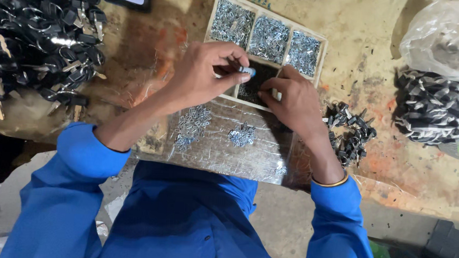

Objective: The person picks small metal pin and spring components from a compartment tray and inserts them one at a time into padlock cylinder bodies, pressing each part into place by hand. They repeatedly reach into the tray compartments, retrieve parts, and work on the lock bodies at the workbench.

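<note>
Two hands over wooden tray (322, 50); left hand (203, 72) fingers pinch small metal piece (246, 71), right hand (292, 103) fingers curled, contents unclear.

Both forearms reaching forward, left hand (203, 72) curled, fingertips pinched, right hand (291, 103) close beside, fingers seemingly pinched too

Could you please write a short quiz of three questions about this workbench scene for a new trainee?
1. True or false: the left hand and the right hand both work over the wooden tray.
2. How many compartments of the tray hold shiny metal parts? A) one B) three C) five
3. What lies on the bench just to the right of the right hand?

Key:
1. True.
2. B, the three along the far side.
3. A small pile of black parts; a far bigger heap of keys lies at the left.
</note>
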Demonstrator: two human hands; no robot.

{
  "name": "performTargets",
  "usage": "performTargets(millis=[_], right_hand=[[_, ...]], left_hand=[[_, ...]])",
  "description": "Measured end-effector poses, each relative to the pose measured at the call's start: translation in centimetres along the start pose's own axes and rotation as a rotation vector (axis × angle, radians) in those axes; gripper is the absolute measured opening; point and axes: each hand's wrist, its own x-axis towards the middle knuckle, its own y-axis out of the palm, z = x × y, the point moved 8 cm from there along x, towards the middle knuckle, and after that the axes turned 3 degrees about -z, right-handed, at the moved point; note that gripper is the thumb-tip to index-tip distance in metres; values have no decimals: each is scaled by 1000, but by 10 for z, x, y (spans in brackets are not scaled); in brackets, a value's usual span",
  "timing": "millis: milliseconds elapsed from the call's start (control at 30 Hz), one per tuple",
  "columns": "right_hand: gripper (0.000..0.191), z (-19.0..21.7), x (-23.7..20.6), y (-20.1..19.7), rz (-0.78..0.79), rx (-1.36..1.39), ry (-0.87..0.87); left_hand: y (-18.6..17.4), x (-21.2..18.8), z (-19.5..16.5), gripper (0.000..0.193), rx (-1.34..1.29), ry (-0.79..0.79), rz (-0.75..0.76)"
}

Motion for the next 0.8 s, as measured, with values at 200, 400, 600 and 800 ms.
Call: performTargets(millis=[200, 400, 600, 800], right_hand=[[16, -13, 7, 2, -46, 291, 0], [19, -14, 6, -3, -158, 250, -22], [19, -3, 9, 2, -118, 225, -39], [19, -10, 6, -2, -215, 300, -14]], left_hand=[[4, -4, 13, 23, -260, -67, -59], [6, -6, 21, 20, -247, -128, -79], [8, -5, 24, 19, -355, -166, -94], [8, -7, 23, 22, -287, -211, -101]])
